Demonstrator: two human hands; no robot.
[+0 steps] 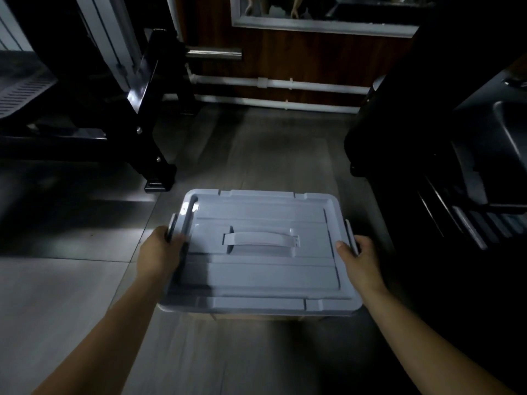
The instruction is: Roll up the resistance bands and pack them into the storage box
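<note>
Grey plastic storage box [256, 280] sits centre frame, low over the tiled floor [57, 295], in the gap between a black bench frame [148, 115] on the left and a dark machine [470, 138] on the right. Can't tell if it's resting on the floor or lifted just off it. The lid [271, 212] is on. The resistance bands aren't in view, so whether any are inside is unknown. Left hand [159, 252] is wrapped round the left latch [173, 228] at the box's side edge, fingers curled over it. Right hand [360, 258] is clamped on the opposite edge at the right latch [350, 235], thumb on top of the lid rim and fingers hidden below. Handling guess: thin moulded plastic, rigid enough to carry but with some wall flex, and light even when loaded, since bands weigh little. The surface looks smooth and a bit slick, so bare walls are a poor grip. Best holds are the rim under the two latches, as now, for a level two-handed carry, or the carry handle [261, 240] in the lid's centre recess for one hand. That second option only works if both latches are locked, and the dim, blurred view doesn't show whether they are. To open it, flip the latches outward, then lift the lid by its edge.
</note>
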